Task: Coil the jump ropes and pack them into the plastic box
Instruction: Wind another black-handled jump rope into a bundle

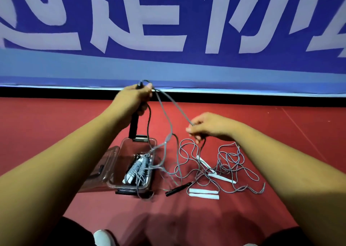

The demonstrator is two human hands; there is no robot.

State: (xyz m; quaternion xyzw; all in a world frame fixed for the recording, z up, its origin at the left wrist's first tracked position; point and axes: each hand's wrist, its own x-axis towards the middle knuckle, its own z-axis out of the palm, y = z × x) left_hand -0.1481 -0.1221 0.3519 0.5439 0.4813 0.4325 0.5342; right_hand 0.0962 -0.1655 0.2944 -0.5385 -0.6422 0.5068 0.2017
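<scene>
My left hand [133,100] is raised above the box and grips a black jump rope handle [133,126] together with loops of grey rope [164,105]. To the right and lower, my right hand [206,126] pinches that same grey rope, which runs taut between both hands. The clear plastic box [119,172] stands open on the red floor below my left hand, with a coiled grey rope with white handles [137,169] inside. A second black handle [177,188] lies on the floor beside the box.
Loose grey ropes [230,163] lie tangled on the red floor right of the box, with white handles [204,193] among them. The box lid [107,159] leans at the box's left side. A blue banner wall [168,39] stands behind. My shoe tip [104,237] shows at the bottom.
</scene>
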